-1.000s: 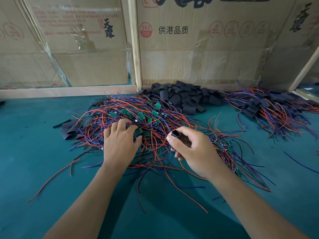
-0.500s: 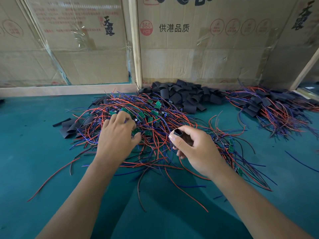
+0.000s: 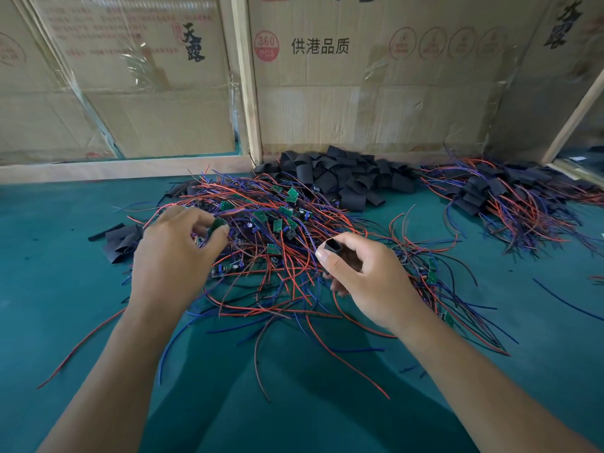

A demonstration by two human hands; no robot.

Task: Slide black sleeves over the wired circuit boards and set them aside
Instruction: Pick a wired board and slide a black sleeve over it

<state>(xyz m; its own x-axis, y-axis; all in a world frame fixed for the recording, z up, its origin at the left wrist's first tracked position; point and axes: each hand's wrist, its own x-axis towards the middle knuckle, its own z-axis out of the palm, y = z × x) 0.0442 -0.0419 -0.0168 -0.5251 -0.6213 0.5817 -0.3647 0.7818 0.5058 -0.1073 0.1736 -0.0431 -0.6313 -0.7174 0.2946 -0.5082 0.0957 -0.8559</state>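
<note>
Left hand (image 3: 173,253): pinching small green circuit board (image 3: 217,224) over tangled pile.
Right hand (image 3: 369,276): gripping short black sleeve (image 3: 332,247), mouth open.
Risk: snagged red and blue wires (image 3: 277,289) likely dragging neighbouring boards along.

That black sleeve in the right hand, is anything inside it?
The black sleeve, pinched by the right hand, shows a dark, open mouth with nothing visible inside. Its far end is hidden behind the fingers.

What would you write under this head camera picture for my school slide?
Left hand pinches a green circuit board from the wire pile; right hand holds a black sleeve.
</note>
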